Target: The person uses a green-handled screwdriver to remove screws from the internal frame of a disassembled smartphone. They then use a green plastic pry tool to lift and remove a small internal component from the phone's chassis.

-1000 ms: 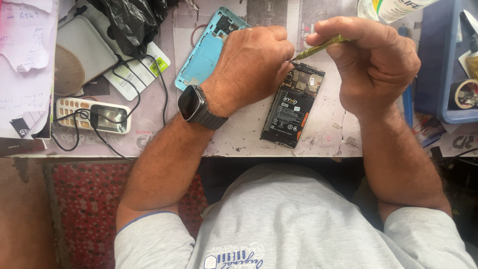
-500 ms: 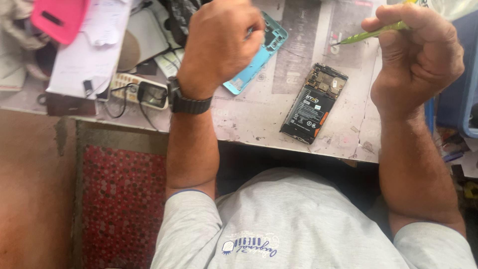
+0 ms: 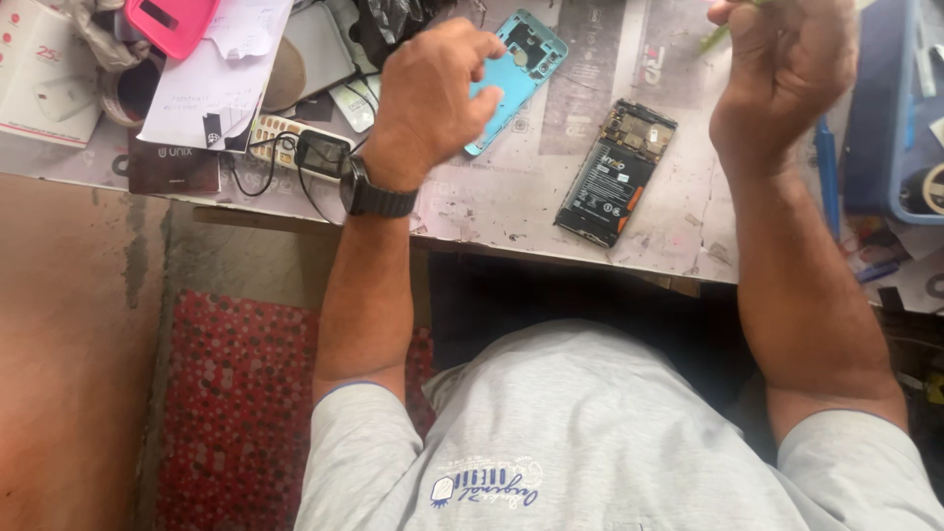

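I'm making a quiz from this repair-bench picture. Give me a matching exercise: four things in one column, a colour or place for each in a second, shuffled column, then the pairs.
Things:
1. back cover
2. opened phone
3. phone case
4. watch

Colour or place:
A. pink, top left corner
B. on the left wrist
C. light blue, beside the left hand
D. black battery showing, between the arms

Pairs: 1-C, 2-D, 3-A, 4-B

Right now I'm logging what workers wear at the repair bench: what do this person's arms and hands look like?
Both arms are bare from the short sleeves of a light grey T-shirt down. The left hand has a black smartwatch with a dark band on its wrist. The right hand shows no watch, and neither hand wears a glove. I cannot make out rings.
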Demonstrator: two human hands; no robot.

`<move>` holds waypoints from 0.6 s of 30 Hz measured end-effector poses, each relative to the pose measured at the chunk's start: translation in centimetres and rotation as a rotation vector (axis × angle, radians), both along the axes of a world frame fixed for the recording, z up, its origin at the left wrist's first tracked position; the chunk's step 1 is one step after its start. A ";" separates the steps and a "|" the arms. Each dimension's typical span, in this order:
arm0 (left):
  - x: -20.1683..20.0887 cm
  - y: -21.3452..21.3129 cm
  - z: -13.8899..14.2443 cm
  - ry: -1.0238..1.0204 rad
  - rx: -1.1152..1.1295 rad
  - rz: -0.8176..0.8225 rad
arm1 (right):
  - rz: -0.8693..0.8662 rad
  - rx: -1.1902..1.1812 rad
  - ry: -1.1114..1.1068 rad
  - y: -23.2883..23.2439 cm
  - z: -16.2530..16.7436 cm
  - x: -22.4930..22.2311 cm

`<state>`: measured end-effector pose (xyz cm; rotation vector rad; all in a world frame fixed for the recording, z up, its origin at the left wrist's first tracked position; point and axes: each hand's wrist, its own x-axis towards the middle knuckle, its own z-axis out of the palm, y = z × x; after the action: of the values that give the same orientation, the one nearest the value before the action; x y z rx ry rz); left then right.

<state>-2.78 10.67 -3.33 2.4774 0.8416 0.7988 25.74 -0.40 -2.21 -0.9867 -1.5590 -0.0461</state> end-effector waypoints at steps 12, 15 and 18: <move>4.6 -9.0 -0.9 0.006 -0.051 -0.257 | -0.229 -0.849 -0.440 -3.6 2.1 -0.4; 4.5 -9.5 -1.4 -0.024 -0.067 -0.246 | -0.231 -0.865 -0.477 -3.9 1.7 -1.1; 4.2 -9.6 -1.6 -0.040 -0.085 -0.252 | -0.240 -0.874 -0.468 -3.8 1.4 -1.3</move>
<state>1.44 1.08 -4.96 2.4211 0.5232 0.7061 24.41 -4.21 -0.78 -1.9543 -1.9122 0.2784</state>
